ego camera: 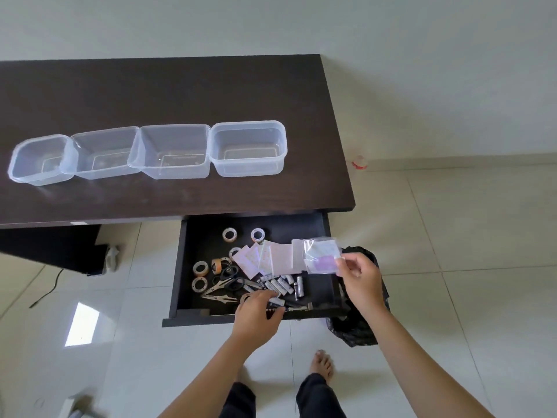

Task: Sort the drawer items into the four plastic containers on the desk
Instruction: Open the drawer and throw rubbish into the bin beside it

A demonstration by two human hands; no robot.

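Observation:
Several clear plastic containers (247, 148) stand in a row on the dark desk (168, 86), all with nothing in them. Below the desk's front edge the drawer (187, 267) is pulled out. It holds tape rolls (229, 234), scissors (224, 283), batteries (280, 285) and small paper packets (265, 256). My right hand (360, 279) pinches a clear plastic sachet (321, 254) above the drawer's right side. My left hand (257, 313) reaches into the drawer's front, its fingers curled over the batteries; what it grips is hidden.
A black bin bag (355, 327) stands on the tiled floor right of the drawer. My bare feet (322, 363) are below the drawer. A cable (51, 285) lies on the floor at left, and a small red-and-white object (359, 162) sits by the wall.

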